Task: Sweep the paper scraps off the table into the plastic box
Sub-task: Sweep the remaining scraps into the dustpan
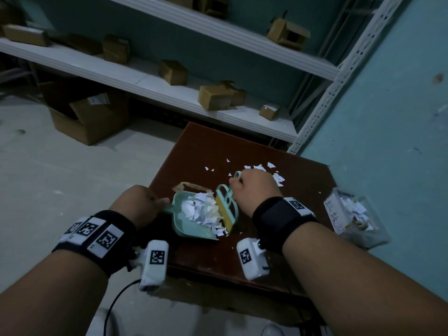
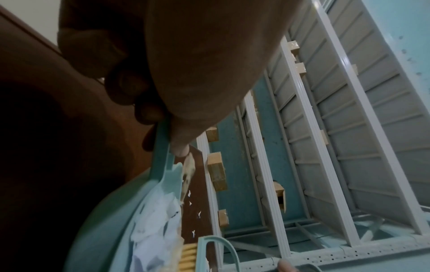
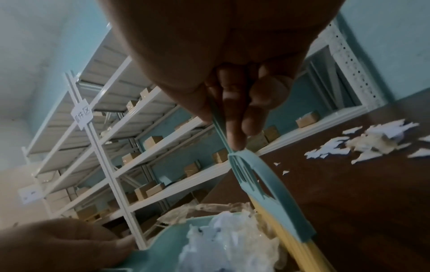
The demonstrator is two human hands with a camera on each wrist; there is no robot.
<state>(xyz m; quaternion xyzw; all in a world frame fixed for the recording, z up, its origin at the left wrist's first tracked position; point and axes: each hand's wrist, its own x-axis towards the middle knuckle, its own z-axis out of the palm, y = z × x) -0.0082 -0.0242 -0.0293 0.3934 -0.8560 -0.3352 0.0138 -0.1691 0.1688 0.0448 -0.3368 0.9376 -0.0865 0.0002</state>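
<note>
A small teal dustpan (image 1: pixel 191 226) lies on the dark brown table (image 1: pixel 198 151), heaped with crumpled white paper scraps (image 1: pixel 201 209). My left hand (image 1: pixel 143 204) grips the dustpan's handle (image 2: pixel 163 147). My right hand (image 1: pixel 254 190) holds the handle of a teal hand brush (image 1: pixel 228 204) with yellow bristles (image 3: pixel 291 239), which press against the heap at the pan's mouth. More loose scraps (image 1: pixel 264 170) lie on the table beyond my right hand, seen as a scatter of scraps (image 3: pixel 372 143) in the right wrist view. A clear plastic box (image 1: pixel 356 217) with scraps inside stands at the table's right edge.
White metal shelving (image 1: pixel 169 76) with several small cardboard boxes runs behind the table. A larger open carton (image 1: pixel 89 117) sits on the floor to the left. A teal wall (image 1: pixel 388 117) closes in on the right. A few tiny scraps (image 1: pixel 225 235) lie by the pan's lip.
</note>
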